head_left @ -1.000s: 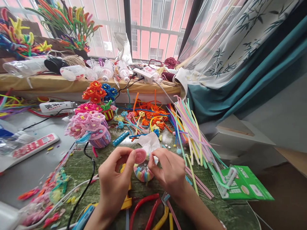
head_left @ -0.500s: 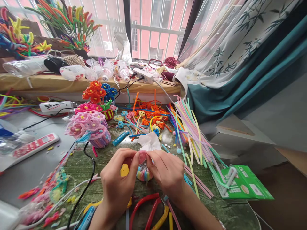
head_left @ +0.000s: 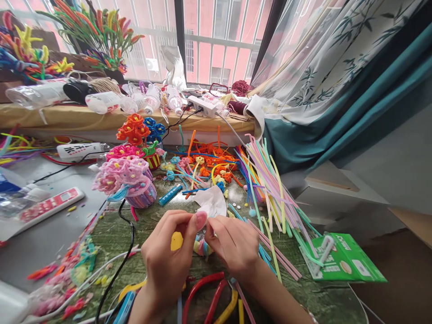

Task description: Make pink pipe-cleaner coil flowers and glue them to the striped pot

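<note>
**Disc could slip**

The pink disc (head_left: 201, 219) is pinched by the left hand (head_left: 165, 252) near the pastel-striped piece (head_left: 201, 247); beside it, the right hand's (head_left: 232, 243) fingertips are drawn together, any contents hidden. The disc could be dropped by a loosened pinch or bent by pressing.
</note>
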`<state>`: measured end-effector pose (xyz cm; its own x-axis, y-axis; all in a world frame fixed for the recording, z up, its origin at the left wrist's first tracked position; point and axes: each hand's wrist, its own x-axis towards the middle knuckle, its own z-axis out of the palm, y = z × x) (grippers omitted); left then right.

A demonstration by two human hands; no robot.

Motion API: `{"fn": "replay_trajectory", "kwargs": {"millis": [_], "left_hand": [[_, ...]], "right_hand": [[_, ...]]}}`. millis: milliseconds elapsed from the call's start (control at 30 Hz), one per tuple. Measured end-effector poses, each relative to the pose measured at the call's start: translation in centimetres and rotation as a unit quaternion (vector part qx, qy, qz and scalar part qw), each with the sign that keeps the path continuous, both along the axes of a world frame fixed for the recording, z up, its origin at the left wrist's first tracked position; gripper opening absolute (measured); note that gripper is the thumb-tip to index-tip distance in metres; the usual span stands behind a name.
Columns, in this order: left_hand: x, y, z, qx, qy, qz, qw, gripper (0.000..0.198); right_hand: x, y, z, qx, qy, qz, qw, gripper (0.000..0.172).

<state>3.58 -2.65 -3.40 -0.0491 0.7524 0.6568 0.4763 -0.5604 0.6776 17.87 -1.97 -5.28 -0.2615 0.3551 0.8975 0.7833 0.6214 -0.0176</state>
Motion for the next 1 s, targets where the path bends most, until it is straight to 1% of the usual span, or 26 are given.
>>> {"fn": "replay_trajectory", "kwargs": {"millis": [67,133,233,300,333,367,400,433,500,533,600,633,667,733,867,933,1000], "left_hand": [[-0.1,0.1,0.1,-0.020,-0.028,-0.001,0.999,0.009],[-0.3,0.3,0.3,-0.064,-0.070,-0.005,0.995,0.007],[-0.8,0.4,0.7,-0.154,-0.132,-0.020,0.979,0.006],[-1.2,0.5,0.8,-0.191,-0.164,-0.030,0.967,0.009],[-1.3,0.4,0.9,-0.198,-0.174,-0.035,0.964,0.010],[-1.4,0.4,1.0,-0.203,-0.181,-0.040,0.962,0.011],[-1.5,0.4,1.0,-0.205,-0.183,-0.044,0.961,0.011],[-1.5,0.4,1.1,-0.205,-0.182,-0.049,0.960,0.011],[-1.4,0.4,1.2,-0.203,-0.177,-0.055,0.961,0.010],[-1.4,0.4,1.2,-0.200,-0.175,-0.058,0.962,0.009],[-1.3,0.4,1.2,-0.194,-0.170,-0.059,0.964,0.007],[-1.2,0.4,1.1,-0.191,-0.168,-0.059,0.965,0.006],[-1.2,0.4,1.1,-0.184,-0.166,-0.060,0.967,0.005],[-1.2,0.4,0.9,-0.162,-0.157,-0.065,0.972,0.005],[-1.4,0.4,0.3,-0.098,-0.099,-0.059,0.988,0.009],[-1.4,0.5,0.1,-0.052,-0.047,-0.047,0.996,0.011],[-1.4,0.5,-0.1,0.008,0.009,-0.031,0.999,0.014]], "right_hand": [[0.0,0.1,0.0,-0.005,0.007,-0.011,1.000,0.011],[0.1,0.2,0.1,-0.032,0.026,-0.018,0.999,0.013],[0.5,0.2,0.3,-0.108,0.085,-0.016,0.990,0.024],[0.7,0.3,0.7,-0.170,0.138,-0.006,0.976,0.031],[0.8,0.3,0.9,-0.211,0.165,0.011,0.963,0.035],[0.9,0.3,1.1,-0.261,0.194,0.037,0.945,0.038],[1.0,0.4,1.4,-0.317,0.222,0.072,0.919,0.039],[1.0,0.4,1.6,-0.371,0.249,0.112,0.888,0.039],[1.0,0.4,1.9,-0.461,0.301,0.187,0.814,0.031],[1.0,0.4,1.9,-0.495,0.325,0.219,0.775,0.027],[0.8,0.3,1.8,-0.544,0.369,0.267,0.704,0.027],[0.6,0.2,1.7,-0.560,0.389,0.283,0.674,0.029],[0.4,0.1,1.6,-0.569,0.408,0.292,0.651,0.029],[0.1,-0.1,1.6,-0.575,0.437,0.299,0.624,0.029],[-0.3,-0.2,1.6,-0.573,0.475,0.300,0.596,0.028],[-0.3,-0.2,1.7,-0.567,0.490,0.303,0.589,0.027],[-0.2,-0.1,1.7,-0.559,0.499,0.304,0.588,0.025]]}}
